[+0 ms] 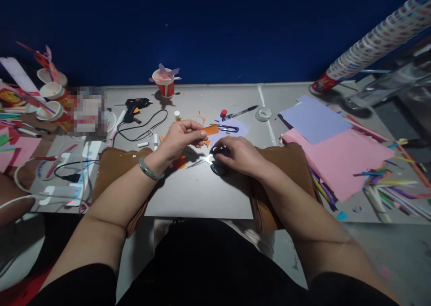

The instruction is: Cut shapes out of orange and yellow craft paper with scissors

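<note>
My left hand (185, 137) pinches a small orange piece of paper (211, 130) between thumb and fingers, just above the table. My right hand (239, 152) is closed around the black handle of a pair of scissors (215, 166), whose blades point left and stand slightly apart near the tabletop. Orange paper scraps lie under and beside my hands, with one larger orange piece (179, 162) below my left hand. Just beyond them lie a dark-handled cutter (229, 128) and a purple sheet (243, 130).
Behind my hands stand a red and white paper cup (164, 83) and a black glue gun (136, 106) with its cord. Pink paper (336, 162) and purple paper (316, 119) lie at right, near a tall cup stack (373, 45). Another person's arm (13, 191) shows at left.
</note>
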Demonstrator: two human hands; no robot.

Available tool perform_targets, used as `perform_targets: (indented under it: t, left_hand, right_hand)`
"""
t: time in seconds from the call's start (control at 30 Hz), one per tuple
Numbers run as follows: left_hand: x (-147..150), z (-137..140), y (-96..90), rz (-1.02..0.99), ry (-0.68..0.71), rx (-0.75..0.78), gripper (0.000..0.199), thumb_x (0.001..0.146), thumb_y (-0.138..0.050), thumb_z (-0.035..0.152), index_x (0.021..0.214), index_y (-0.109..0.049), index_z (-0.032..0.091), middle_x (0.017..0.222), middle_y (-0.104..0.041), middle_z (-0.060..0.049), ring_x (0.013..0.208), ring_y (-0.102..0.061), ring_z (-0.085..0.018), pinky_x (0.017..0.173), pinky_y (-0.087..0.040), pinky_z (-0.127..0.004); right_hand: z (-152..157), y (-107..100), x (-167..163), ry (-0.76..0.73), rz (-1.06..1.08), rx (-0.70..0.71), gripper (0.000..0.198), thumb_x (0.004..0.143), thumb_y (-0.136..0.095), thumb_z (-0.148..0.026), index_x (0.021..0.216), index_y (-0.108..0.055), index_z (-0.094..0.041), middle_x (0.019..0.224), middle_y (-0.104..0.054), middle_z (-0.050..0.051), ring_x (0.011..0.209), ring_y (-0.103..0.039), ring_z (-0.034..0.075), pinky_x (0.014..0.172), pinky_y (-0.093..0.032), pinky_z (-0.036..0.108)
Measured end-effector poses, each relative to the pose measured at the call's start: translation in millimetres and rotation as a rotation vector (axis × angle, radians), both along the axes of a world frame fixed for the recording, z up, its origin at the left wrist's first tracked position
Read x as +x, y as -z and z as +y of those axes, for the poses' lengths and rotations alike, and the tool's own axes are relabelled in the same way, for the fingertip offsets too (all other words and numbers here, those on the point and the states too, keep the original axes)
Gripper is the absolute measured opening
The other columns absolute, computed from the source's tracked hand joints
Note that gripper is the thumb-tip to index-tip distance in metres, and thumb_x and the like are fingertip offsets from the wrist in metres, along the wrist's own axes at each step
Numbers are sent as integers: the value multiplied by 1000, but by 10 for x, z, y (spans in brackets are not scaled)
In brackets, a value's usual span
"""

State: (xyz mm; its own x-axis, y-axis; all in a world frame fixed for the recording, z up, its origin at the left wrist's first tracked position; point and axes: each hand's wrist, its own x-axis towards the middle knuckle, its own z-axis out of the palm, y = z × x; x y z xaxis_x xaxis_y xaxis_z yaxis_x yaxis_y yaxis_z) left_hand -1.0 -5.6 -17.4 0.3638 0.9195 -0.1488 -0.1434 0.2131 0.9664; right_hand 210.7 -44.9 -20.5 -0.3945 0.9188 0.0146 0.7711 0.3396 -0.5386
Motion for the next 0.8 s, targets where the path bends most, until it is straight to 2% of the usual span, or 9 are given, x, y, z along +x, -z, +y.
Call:
perform_targets:
  t: [0.07,0.13,0.2,0.27,0.4,0.6,0.8]
  left_hand:
    - [0,-5,-3,2,17,-16,26,71,-83,28,79,-63,14,67,-70,-2,56,-64,-8,58,-53,-21]
    - [2,-14,-10,13,35,-31,24,72,-82,27,78,-63,14,66,-70,-2,55,-63,-8,57,-52,-21]
    - [4,-23,-18,31,53,-30,22,73,-80,26,78,-64,13,66,-71,-2,53,-62,-7,57,-52,-21]
    - [9,-30,-27,46,72,-29,20,73,-80,26,78,-65,13,67,-71,-3,54,-62,-7,57,-52,-21]
    - [30,-42,-51,58,109,-66,20,70,-81,24,77,-66,13,68,-72,-4,54,-62,-9,55,-52,-22]
    - [61,-73,-81,87,131,-77,19,68,-81,23,73,-65,13,63,-69,-3,49,-58,-8,52,-49,-22]
    - [54,-80,-97,146,148,-7,16,69,-79,18,68,-64,14,61,-67,-3,51,-58,-9,51,-46,-22]
  right_hand:
    - [30,11,0,127,249,66,15,89,-60,-29,92,-71,-19,85,-74,6,71,-62,19,71,-46,34]
    - [58,11,-2,198,503,78,25,93,-57,-40,88,-70,-19,78,-72,4,66,-60,17,68,-48,32]
    - [80,3,-5,210,695,13,35,92,-60,-52,86,-71,-19,72,-69,3,63,-59,15,66,-49,32]
    - [91,-4,-10,211,804,-64,41,83,-69,-60,85,-71,-19,70,-68,2,61,-58,14,64,-50,30]
    - [86,12,-28,227,855,-112,43,68,-84,-57,83,-71,-19,73,-70,2,62,-58,13,59,-49,28]
    - [61,32,-58,224,853,-135,30,70,-84,-45,74,-69,-19,66,-67,0,56,-53,11,51,-43,26]
    - [44,45,-84,194,852,-187,22,72,-81,-36,72,-68,-18,66,-67,0,55,-53,10,53,-42,26]
